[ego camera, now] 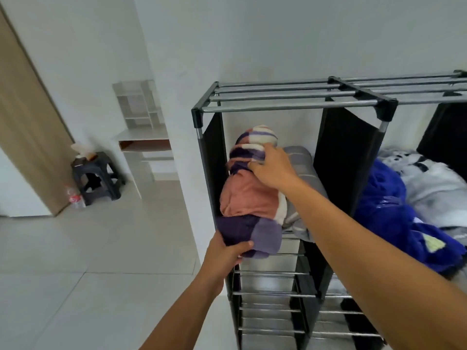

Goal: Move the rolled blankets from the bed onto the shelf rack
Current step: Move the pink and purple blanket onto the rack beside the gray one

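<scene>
A rolled blanket (249,195) in pink, purple and white lies lengthwise in the top left compartment of the black shelf rack (290,103). Its near end sticks out over the front bar. My left hand (227,251) grips that near purple end from below. My right hand (271,168) rests on top of the roll toward its far end, fingers pressed on the fabric. A grey rolled blanket (304,168) lies beside it on the right, in the same compartment, partly hidden by my right arm.
A blue blanket (394,218) and a white-grey one (429,183) fill the compartment to the right. Lower shelves of metal bars (270,294) show below. A dark stool (97,175), a bottle (75,198) and a white desk (144,137) stand at the left on the tiled floor.
</scene>
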A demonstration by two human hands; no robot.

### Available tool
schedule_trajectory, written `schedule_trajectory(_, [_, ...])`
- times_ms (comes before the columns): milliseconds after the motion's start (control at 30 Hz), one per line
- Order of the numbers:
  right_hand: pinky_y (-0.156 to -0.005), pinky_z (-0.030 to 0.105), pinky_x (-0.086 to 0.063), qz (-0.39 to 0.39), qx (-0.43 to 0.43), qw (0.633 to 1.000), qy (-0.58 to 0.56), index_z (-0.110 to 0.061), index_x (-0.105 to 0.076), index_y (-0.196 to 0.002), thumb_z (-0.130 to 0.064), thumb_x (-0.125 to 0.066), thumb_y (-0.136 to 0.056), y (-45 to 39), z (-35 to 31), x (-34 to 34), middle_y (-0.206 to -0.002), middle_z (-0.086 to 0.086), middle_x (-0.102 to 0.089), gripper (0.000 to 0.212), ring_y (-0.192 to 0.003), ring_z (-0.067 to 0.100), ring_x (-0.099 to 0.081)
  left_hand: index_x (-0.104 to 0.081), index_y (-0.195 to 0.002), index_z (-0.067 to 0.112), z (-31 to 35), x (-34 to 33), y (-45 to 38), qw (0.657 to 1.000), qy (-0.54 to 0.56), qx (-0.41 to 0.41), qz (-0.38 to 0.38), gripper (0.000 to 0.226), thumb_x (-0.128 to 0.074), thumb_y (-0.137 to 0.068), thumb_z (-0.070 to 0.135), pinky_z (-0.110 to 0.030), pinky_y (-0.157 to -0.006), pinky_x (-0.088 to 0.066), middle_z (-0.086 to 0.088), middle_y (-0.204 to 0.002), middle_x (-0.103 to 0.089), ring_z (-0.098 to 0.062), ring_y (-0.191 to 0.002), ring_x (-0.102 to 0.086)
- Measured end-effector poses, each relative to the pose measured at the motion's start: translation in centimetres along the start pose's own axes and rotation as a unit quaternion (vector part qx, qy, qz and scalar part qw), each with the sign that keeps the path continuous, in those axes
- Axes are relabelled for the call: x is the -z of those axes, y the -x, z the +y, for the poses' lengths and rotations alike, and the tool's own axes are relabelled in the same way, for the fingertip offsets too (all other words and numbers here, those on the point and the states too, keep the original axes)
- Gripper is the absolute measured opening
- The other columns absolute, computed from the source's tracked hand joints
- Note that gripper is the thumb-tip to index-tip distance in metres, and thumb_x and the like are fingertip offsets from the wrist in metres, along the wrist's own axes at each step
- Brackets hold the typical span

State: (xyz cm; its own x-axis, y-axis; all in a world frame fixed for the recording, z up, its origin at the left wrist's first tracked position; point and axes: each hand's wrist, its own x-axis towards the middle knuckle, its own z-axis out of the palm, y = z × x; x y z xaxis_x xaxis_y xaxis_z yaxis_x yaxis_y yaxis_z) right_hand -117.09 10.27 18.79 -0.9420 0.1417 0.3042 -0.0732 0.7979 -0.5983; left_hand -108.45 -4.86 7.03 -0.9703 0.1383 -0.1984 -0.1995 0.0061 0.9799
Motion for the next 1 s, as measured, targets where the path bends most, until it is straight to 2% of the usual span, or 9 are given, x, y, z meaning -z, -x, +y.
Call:
schedule_trajectory(100, [-0.092,0.039,-0.046,-0.007,-0.009,1.000,0.003,-0.006,-0.054,-0.113,-0.032,-0.058,-0.084,-1.7,0.8,-1.4,-0.122,0.021,-0.057,0.039,-0.112,0.039,-0.054,-0.054,-0.122,0.022,-0.5,0.3,-1.4,0.993,-0.116,-0.021,0.015,0.073,-0.079,-0.056,0.040,-0.035,-0.082,-0.059,0.001,-0.108,-0.071,-0.019,-0.096,-0.069])
schedule_trajectory(200, [-0.088,0.033,-0.044,-0.023,-0.019,1.000,0.006,-0.008,-0.058,-0.110,-0.030,-0.058,-0.084,-3.8,0.4,-1.5,-0.120,0.019,-0.062,0.034,-0.111,0.036,-0.056,-0.056,-0.117,0.022,0.4,0.1,-2.0,0.982,-0.172,-0.064,0.037,0.061,-0.076,-0.063,0.043,-0.029,-0.079,-0.056,0.003,-0.106,-0.070,-0.016,-0.094,-0.067])
schedule_trajectory(400, [-0.085,0.027,-0.041,-0.023,-0.032,0.999,-0.005,-0.013,-0.060,-0.113,-0.029,-0.056,-0.086,-5.8,-0.1,-2.0,-0.123,0.014,-0.063,0.032,-0.114,0.033,-0.056,-0.046,-0.127,0.021,1.3,-0.4,-3.4,0.981,-0.157,-0.098,0.056,0.064,-0.071,-0.073,0.042,-0.034,-0.088,-0.054,0.005,-0.114,-0.064,-0.015,-0.100,-0.063])
schedule_trajectory(500, [-0.097,0.027,-0.040,-0.062,-0.058,0.996,0.038,-0.014,-0.058,-0.125,-0.026,-0.056,-0.088,-5.1,1.5,-3.3,-0.132,0.009,-0.060,0.039,-0.122,0.029,-0.053,-0.042,-0.133,0.018,0.5,-0.5,-3.8,0.972,-0.183,-0.120,0.080,0.052,-0.062,-0.088,0.037,-0.018,-0.074,-0.047,0.003,-0.109,-0.064,-0.012,-0.089,-0.060])
schedule_trajectory(567, [-0.096,0.030,-0.042,-0.090,-0.065,0.990,0.081,-0.010,-0.061,-0.120,-0.028,-0.051,-0.089,-4.6,2.9,-4.3,-0.130,0.016,-0.061,0.037,-0.119,0.033,-0.055,-0.043,-0.134,0.016,-0.2,-0.6,-4.1,0.964,-0.207,-0.144,0.084,0.048,-0.058,-0.091,0.034,-0.013,-0.070,-0.044,-0.003,-0.110,-0.066,-0.015,-0.091,-0.061])
schedule_trajectory(700, [-0.098,0.033,-0.041,-0.079,-0.045,0.990,0.104,-0.007,-0.059,-0.123,-0.026,-0.047,-0.092,-4.0,3.5,-4.3,-0.131,0.020,-0.058,0.038,-0.120,0.036,-0.053,-0.038,-0.139,0.020,-1.3,-1.0,-4.3,0.960,-0.203,-0.181,0.068,0.060,-0.054,-0.086,0.044,-0.036,-0.091,-0.052,-0.006,-0.124,-0.059,-0.021,-0.107,-0.061])
schedule_trajectory(767, [-0.099,0.029,-0.037,-0.073,-0.027,0.993,0.084,-0.011,-0.057,-0.128,-0.023,-0.048,-0.092,-2.9,3.2,-3.6,-0.138,0.013,-0.055,0.039,-0.125,0.032,-0.051,-0.027,-0.146,0.023,-2.6,-1.0,-2.9,0.953,-0.209,-0.211,0.060,0.068,-0.052,-0.086,0.044,-0.033,-0.092,-0.053,-0.003,-0.132,-0.047,-0.014,-0.109,-0.057])
schedule_trajectory(867, [-0.092,0.028,-0.044,-0.045,-0.053,0.998,-0.002,-0.018,-0.065,-0.117,-0.025,-0.053,-0.089,0.4,3.8,-1.4,-0.119,0.006,-0.068,0.031,-0.111,0.024,-0.062,-0.027,-0.141,0.031,-5.5,-1.3,0.0,0.942,-0.216,-0.256,0.014,0.063,-0.051,-0.084,0.045,-0.023,-0.083,-0.051,0.002,-0.125,-0.044,-0.007,-0.098,-0.054])
schedule_trajectory(1000, [-0.076,0.006,-0.047,0.021,-0.123,0.982,-0.142,-0.019,-0.067,-0.112,-0.024,-0.058,-0.091,9.3,5.7,2.7,-0.100,-0.009,-0.069,0.024,-0.091,0.002,-0.064,-0.041,-0.123,0.033,-9.1,-4.3,1.1,0.909,-0.276,-0.266,-0.162,0.038,-0.050,-0.086,0.038,-0.007,-0.077,-0.043,0.014,-0.106,-0.049,0.008,-0.088,-0.051])
